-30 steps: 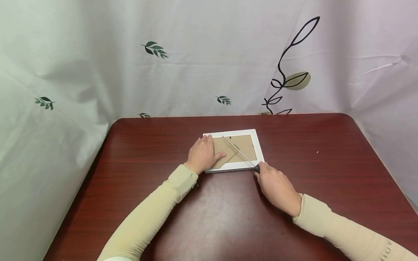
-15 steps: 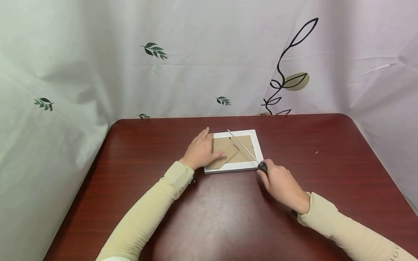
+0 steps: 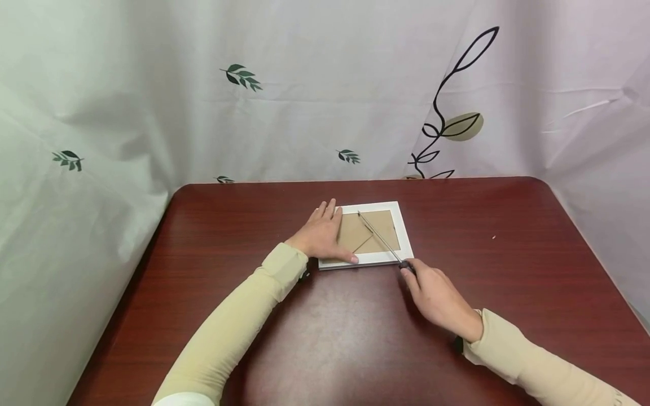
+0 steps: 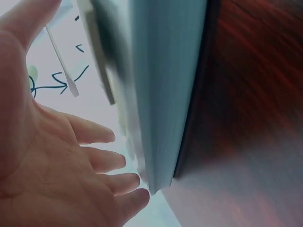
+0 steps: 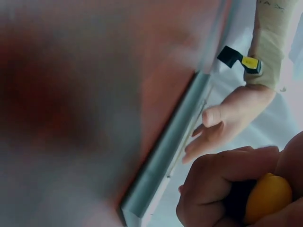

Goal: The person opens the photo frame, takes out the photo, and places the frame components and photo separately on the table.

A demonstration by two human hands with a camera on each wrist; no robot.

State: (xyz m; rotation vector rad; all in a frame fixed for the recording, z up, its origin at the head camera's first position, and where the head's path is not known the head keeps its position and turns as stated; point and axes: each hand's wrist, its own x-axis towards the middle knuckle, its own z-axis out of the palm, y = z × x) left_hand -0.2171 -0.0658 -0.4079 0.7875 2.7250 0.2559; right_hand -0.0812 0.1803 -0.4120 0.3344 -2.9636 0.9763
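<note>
A white picture frame (image 3: 404, 232) lies face down, its tan backing board (image 3: 384, 221) and angled stand flap showing. My left hand (image 3: 321, 234) spreads over the frame's left end, thumb at the near rim and straight fingers toward the far rim. The left wrist view shows that palm (image 4: 52, 161) beside the frame's side (image 4: 163, 90). My right hand (image 3: 440, 299) grips a flathead screwdriver (image 3: 382, 239), whose thin shaft slants across the backing. Its tip overlaps the backing's far edge. In the right wrist view, curled fingers wrap the handle's yellow end (image 5: 269, 197).
The frame rests on a dark red wooden table (image 3: 325, 338) near its far edge. A pale leaf-print curtain (image 3: 304, 113) hangs behind and at both sides. A tiny light scrap (image 3: 493, 237) lies at the right. A black-and-yellow device (image 5: 244, 60) sits on the left wrist.
My left hand has slid slightly right, and its thumb has dropped to the near rim. The screwdriver tip shifted right, went over the far rim, then came back to the backing's far edge.
</note>
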